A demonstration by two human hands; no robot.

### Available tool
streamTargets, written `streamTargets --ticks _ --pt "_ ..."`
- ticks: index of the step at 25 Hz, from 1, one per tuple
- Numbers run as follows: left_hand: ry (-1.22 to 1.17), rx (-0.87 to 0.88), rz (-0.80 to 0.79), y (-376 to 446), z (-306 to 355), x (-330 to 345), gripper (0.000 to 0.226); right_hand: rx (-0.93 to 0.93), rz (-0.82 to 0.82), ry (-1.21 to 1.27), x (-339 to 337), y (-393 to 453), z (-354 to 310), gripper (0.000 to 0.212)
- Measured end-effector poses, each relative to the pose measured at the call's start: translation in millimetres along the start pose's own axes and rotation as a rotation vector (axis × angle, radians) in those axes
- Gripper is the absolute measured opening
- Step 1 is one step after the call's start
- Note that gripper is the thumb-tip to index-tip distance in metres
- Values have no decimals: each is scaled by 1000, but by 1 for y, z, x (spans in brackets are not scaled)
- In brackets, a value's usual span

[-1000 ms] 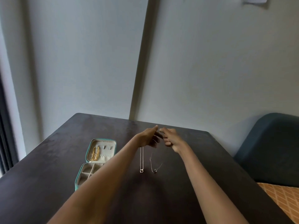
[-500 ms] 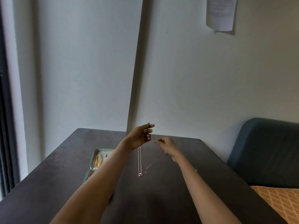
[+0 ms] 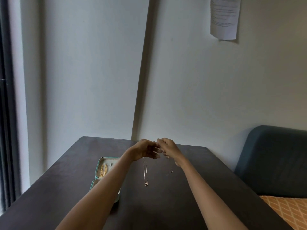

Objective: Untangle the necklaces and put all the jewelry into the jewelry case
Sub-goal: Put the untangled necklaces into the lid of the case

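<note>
Hanging From Raised Hands, One Chain Drops to the Table

Dangling in a thin double line, the first necklace [image 3: 145, 171] hangs from the left hand [image 3: 144, 150], and its small ring pendant [image 3: 146, 184] sits at the bottom, at or just above the dark table [image 3: 66, 188]; which of the two cannot be told. The left hand has its fingers curled round the top of that chain. The right hand [image 3: 167, 147] is held up close against it, fingertips meeting the left hand's, fingers bent in a pinch. A second necklace [image 3: 169, 172] shows only as a faint, blurred strand with a dark pendant below the right wrist; whether the right hand has hold of it cannot be told. To the left, partly hidden by the left forearm, the teal jewelry case [image 3: 99, 168] lies open on the table, with gold jewelry [image 3: 103, 170] in its raised lid half. Behind the table is a pale wall with a paper sheet [image 3: 224, 17] hung on it, and a dark blue chair [image 3: 272, 160] stands at the right.
</note>
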State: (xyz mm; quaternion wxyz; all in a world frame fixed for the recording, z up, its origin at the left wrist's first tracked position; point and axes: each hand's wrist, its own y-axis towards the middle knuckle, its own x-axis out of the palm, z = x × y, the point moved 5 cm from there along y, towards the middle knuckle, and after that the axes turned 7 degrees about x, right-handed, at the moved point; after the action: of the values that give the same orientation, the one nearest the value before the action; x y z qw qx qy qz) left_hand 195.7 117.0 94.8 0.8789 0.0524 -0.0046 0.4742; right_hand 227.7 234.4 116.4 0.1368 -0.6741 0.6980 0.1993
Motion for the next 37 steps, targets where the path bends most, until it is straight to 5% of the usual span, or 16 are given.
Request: streamTargets --ticks 6,15,23,32,37 --pt "47 -62 -81 -3 3 11 28 59 134 128 -10 -2 23 30" --pt "-604 153 235 1 -8 -10 25 10 149 114 26 -5 46 16" --pt "67 103 295 2 -22 -11 26 28 37 67 31 -10 41 21" --pt "169 -153 49 3 -28 22 28 185 152 514 12 -11 60 27" --pt "-140 -63 36 6 -37 23 33 303 177 876 16 -1 76 17"
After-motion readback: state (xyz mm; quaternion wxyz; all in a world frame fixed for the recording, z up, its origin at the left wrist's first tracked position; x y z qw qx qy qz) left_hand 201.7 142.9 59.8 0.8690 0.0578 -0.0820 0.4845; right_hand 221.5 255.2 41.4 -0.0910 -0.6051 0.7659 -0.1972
